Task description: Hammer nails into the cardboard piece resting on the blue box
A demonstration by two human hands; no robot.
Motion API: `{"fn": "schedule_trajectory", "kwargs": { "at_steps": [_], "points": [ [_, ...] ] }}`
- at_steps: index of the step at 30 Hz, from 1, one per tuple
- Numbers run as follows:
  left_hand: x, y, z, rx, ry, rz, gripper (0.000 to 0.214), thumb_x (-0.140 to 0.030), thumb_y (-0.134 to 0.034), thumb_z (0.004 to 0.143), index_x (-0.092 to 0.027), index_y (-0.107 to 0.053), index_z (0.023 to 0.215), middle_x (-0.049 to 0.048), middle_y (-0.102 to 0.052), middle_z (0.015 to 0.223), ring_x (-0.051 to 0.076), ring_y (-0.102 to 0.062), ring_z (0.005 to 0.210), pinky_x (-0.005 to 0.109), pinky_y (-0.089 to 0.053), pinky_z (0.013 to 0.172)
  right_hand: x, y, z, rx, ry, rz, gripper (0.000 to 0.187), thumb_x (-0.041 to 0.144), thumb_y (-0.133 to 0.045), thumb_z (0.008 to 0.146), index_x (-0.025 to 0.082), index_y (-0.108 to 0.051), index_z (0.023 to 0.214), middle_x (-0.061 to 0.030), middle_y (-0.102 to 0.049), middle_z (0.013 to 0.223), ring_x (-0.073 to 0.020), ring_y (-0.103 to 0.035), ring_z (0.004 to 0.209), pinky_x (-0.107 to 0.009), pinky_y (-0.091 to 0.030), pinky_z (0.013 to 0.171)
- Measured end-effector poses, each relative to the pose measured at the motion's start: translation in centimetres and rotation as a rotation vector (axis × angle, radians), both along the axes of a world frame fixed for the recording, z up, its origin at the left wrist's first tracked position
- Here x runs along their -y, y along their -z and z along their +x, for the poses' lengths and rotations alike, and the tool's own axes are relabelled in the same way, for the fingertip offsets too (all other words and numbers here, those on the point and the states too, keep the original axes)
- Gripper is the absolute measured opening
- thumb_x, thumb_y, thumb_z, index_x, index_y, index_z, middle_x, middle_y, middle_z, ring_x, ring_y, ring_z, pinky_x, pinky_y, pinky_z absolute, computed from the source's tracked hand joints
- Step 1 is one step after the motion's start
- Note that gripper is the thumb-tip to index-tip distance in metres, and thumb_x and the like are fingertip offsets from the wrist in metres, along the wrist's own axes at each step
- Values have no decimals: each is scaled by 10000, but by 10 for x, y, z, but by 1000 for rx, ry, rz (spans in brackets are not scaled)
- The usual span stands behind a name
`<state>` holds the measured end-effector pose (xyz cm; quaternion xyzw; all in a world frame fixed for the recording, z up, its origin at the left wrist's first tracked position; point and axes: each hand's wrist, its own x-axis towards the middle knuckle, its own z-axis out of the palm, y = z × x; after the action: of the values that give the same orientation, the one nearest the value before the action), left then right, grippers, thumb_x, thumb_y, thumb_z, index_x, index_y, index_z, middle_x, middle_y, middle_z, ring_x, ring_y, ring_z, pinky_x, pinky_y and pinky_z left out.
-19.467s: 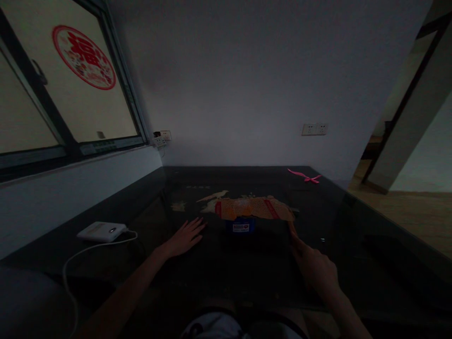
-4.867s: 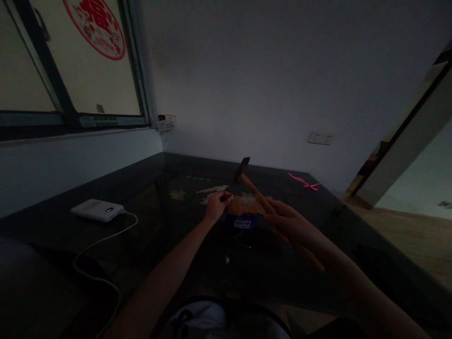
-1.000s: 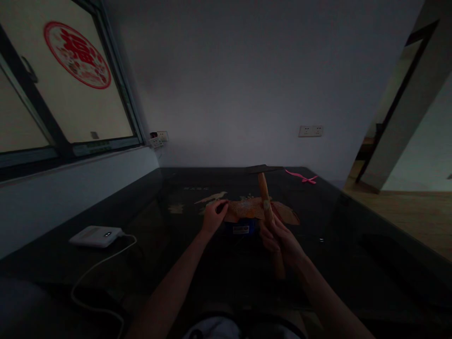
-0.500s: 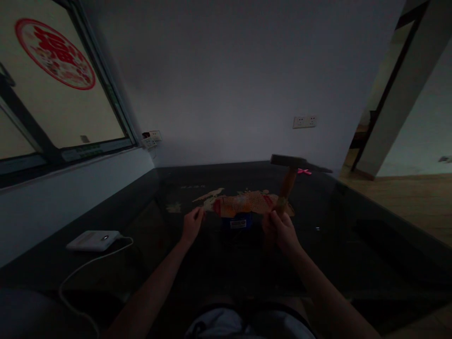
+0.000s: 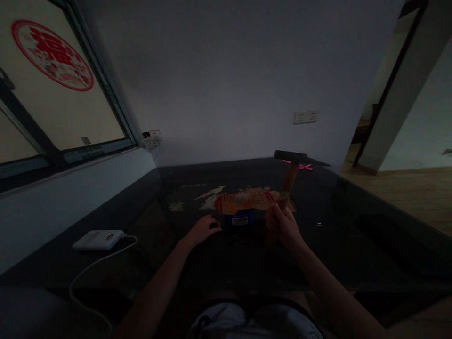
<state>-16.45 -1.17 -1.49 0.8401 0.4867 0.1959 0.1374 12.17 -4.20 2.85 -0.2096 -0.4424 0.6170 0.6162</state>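
My right hand [image 5: 284, 225] is wrapped round the wooden handle of a hammer [image 5: 290, 175], held upright with its dark metal head at the top. My left hand [image 5: 205, 228] is low over the dark table, thumb and fingers curved and apart, with nothing visible between them. Just right of it stands a small blue box [image 5: 240, 219] with a pale label. Behind and above the box lies a crumpled orange and red piece of packaging [image 5: 247, 200]. Pale, torn-looking scraps [image 5: 208, 201] lie at its left end. Dim light hides finer detail.
A white power bank [image 5: 99, 239] with a white cable [image 5: 97, 262] lies on the dark glossy table [image 5: 169, 176] at left. Something pink [image 5: 303, 166] sits behind the hammer head. A wall with sockets [image 5: 305, 117] rises behind; a window [image 5: 102, 117] is at left.
My left hand has moved right and down, from the pale scraps towards the blue box, and its fingers have opened out. The hammer stays upright in my right hand, nearly unmoved.
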Motion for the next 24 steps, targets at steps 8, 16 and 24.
{"fn": "schedule_trajectory", "kwargs": {
  "at_steps": [8,16,24],
  "points": [
    [1,-6,0,151,-39,-54,210,-327,-539,802,-150,-634,862,49,-666,858,173,-606,803,272,-442,737,0,-1,1,-9,-9,-3,319,417,-607,777,191,-436,630,97,-320,428,-27,-241,331,-157,-174,317],
    [4,-16,5,321,-67,-64,201,-334,-600,742,-157,-670,807,44,-685,831,184,-621,808,293,-457,769,0,0,0,34,-11,-7,345,440,-609,766,191,-423,617,95,-322,429,-29,-243,336,-161,-179,321],
    [0,-11,3,465,-83,-171,226,-318,-635,699,-132,-663,823,71,-681,847,187,-628,792,315,-486,752,1,-1,0,50,-26,0,367,441,-597,776,184,-414,589,96,-310,428,-24,-237,333,-152,-178,313]
  ]
}}
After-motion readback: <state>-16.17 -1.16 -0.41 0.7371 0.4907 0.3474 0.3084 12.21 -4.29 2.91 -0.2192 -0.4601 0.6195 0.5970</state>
